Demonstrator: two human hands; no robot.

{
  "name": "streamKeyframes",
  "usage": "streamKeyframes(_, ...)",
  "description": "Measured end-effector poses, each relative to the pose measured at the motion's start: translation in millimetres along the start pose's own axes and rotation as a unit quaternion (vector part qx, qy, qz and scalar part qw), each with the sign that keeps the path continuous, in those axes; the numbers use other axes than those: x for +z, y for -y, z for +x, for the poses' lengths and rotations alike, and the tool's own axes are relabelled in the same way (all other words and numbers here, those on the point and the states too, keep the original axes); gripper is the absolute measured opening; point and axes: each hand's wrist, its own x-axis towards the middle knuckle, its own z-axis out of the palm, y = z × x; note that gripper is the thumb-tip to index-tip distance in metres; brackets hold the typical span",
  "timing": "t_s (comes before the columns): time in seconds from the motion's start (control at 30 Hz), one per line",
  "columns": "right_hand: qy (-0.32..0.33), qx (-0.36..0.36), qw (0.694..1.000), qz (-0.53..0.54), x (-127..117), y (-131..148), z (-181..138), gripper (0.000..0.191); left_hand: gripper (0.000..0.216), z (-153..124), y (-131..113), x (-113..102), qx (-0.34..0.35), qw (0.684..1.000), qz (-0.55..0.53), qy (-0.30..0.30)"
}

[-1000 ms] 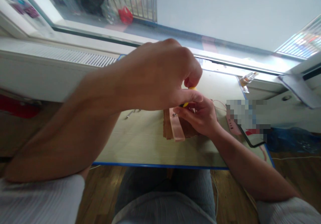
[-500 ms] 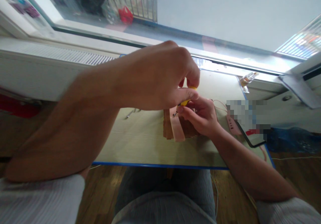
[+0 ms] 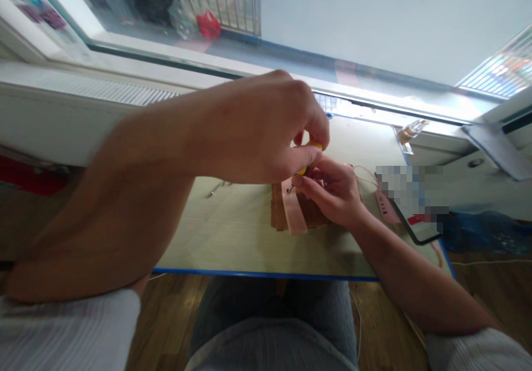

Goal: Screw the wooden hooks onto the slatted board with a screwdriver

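A small tool with a yellow handle (image 3: 302, 171), which looks like a screwdriver, slants down to a pale tan strip (image 3: 295, 216). My left hand (image 3: 297, 121) reaches across from above, thumb and fingers closed on the handle. Close beneath it, my right hand (image 3: 336, 191) pinches round the tool's lower end, and its fingertips hide part of the shaft. The dark metal tip (image 3: 290, 189) meets the strip near its upper part. Under the strip lies a brown cardboard piece (image 3: 279, 216), partly covered by my right hand.
A thin metal piece (image 3: 215, 188) lies on the table (image 3: 233, 238) to the left. On the right are a pink power strip (image 3: 385, 207) and a partly blurred dark-edged device (image 3: 421, 237). A clear bottle-like thing (image 3: 412, 131) is by the window sill.
My left hand has shifted very slightly left and turned a little round the yellow handle. My right hand, the strip and the cardboard stay in place.
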Motion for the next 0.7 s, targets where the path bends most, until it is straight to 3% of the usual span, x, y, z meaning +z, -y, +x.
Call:
streamKeyframes(0.13, -0.006, -0.012, 1.0, -0.026, 0, -5, -1, 0.026, 0.037, 0, 2, -1, 0.01, 1.0, 0.002, -0.016)
streamKeyframes(0.3, -0.033, -0.031, 0.997, -0.068, 1, -9, -3, 0.03, 0.041, 0, 5, 0, -0.029, 0.999, 0.007, -0.019)
streamKeyframes(0.5, -0.031, -0.007, 0.998, -0.046, 1, -12, -4, 0.03, 0.037, -1, 3, 0, -0.061, 0.998, 0.023, -0.009)
streamKeyframes(0.7, -0.027, 0.004, 0.999, -0.024, 3, -12, -3, 0.028, 0.026, -1, 4, 2, -0.052, 0.998, 0.032, -0.03)
